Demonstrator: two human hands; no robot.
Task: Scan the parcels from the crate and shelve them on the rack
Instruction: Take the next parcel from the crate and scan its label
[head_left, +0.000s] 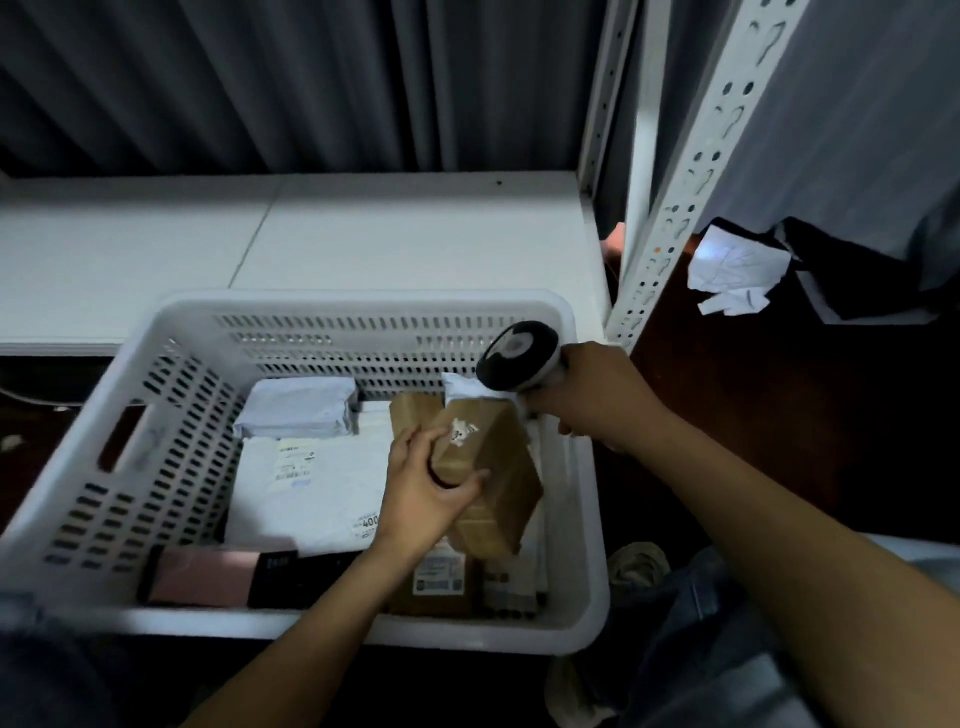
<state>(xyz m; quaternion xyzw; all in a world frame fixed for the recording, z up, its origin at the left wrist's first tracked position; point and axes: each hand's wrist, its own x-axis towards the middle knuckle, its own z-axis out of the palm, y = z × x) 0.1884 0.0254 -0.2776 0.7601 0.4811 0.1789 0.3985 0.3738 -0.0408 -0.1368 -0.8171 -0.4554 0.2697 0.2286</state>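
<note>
Left hand (431, 488) grips brown parcel (488, 467), tilted above crate (332, 306), label up for reading; right hand (597, 395) clasps scanner (517, 356), aimed down at it.

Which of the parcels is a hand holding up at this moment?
The brown parcel with the torn white sticker: the left hand grips it, tilted, above the others. The white mailers and the pink box lie flat in the crate.

backdrop: grey pleated curtain (260, 78) | ground: dark floor (779, 415) | light: dim
</note>
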